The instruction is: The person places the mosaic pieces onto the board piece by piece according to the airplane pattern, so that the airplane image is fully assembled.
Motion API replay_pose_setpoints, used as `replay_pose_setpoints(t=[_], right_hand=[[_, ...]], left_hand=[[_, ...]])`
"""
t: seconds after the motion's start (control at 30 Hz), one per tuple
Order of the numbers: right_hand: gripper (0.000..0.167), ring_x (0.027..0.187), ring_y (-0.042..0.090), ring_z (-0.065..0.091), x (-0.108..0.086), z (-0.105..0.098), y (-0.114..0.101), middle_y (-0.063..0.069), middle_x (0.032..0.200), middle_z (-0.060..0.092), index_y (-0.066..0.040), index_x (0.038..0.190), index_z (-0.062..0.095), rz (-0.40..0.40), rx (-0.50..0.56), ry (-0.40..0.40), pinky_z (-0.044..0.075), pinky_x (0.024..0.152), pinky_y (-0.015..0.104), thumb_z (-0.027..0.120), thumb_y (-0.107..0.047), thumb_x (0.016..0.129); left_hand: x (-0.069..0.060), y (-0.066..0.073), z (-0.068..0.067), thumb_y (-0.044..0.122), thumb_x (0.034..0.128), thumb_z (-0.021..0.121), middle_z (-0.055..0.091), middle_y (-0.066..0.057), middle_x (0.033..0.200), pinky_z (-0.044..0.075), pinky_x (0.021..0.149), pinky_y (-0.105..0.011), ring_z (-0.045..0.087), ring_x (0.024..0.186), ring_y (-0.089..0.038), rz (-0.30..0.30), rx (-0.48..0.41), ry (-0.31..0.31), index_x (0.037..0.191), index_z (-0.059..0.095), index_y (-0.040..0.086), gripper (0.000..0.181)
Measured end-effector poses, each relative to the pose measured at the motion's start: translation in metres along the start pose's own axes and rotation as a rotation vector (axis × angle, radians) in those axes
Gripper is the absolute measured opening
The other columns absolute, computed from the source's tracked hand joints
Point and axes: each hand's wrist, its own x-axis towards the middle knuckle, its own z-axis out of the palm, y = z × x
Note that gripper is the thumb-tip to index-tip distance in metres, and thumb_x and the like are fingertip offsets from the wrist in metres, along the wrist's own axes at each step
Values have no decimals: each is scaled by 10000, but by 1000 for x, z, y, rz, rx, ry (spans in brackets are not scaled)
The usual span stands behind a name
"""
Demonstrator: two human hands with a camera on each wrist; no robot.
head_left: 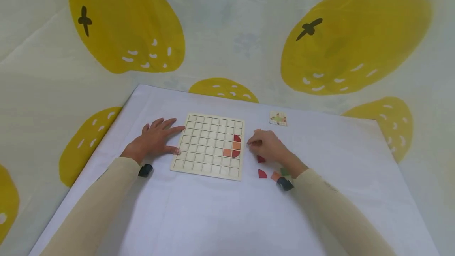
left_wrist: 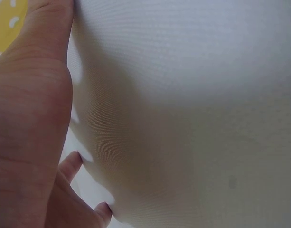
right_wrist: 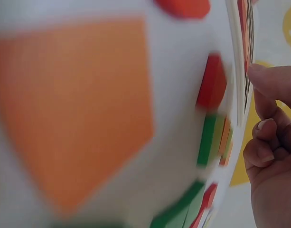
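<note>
A wooden grid board [head_left: 206, 145] lies on the white-covered table. Near its right side sit red quarter-circle pieces [head_left: 235, 153] and orange square pieces [head_left: 227, 152]. My left hand [head_left: 153, 139] rests beside the board with fingers spread, its index finger and thumb at the left edge. Just off the right edge is my right hand [head_left: 267, 145], its thumb and index finger close together and the other fingers curled. Whether a small piece is between those tips cannot be seen. Under and around this hand lie loose pieces, including a red quarter circle [head_left: 262, 174] and a green piece [head_left: 285, 172].
A small pattern card [head_left: 278, 118] lies beyond the board, to its right. Close to the right wrist camera is a blurred orange piece [right_wrist: 79, 104], with red [right_wrist: 211, 83] and green pieces [right_wrist: 207, 137] farther off. A cloth printed with yellow fruit hangs behind the table.
</note>
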Motion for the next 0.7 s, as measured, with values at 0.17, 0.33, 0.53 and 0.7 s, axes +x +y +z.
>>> replay_pose_setpoints(t=[0.17, 0.33, 0.53, 0.7], right_hand=[[204, 997, 211, 619, -5, -8, 17, 12, 1100, 745, -150, 1162, 797, -4, -16, 25, 589, 890, 364, 744, -160, 965], [149, 951, 202, 647, -7, -15, 33, 5, 1009, 763, -144, 1089, 814, -41, -46, 68, 591, 876, 371, 761, -141, 950], [184, 1014, 231, 643, -10, -21, 43, 33, 1091, 753, -143, 1141, 792, 42, -52, 56, 599, 937, 431, 726, -137, 969], [230, 1017, 243, 612, -10, -22, 44, 51, 1110, 723, -139, 1191, 774, 69, -59, 34, 579, 922, 413, 708, -130, 971]], left_hand=[[1, -2, 0, 735, 808, 728, 180, -83, 1761, 168, 1176, -821, 146, 1588, -494, -1, -2, -11, 1626, 324, 412, 968], [2, -4, 2, 763, 798, 710, 175, -84, 1762, 173, 1167, -827, 146, 1586, -497, 4, 3, -12, 1627, 318, 418, 979], [2, -3, 1, 770, 791, 708, 176, -89, 1761, 172, 1161, -831, 146, 1585, -501, 8, -5, -11, 1624, 325, 418, 983], [1, -3, 0, 770, 793, 704, 170, -86, 1763, 166, 1165, -829, 139, 1587, -497, 3, -5, -13, 1626, 319, 419, 982]])
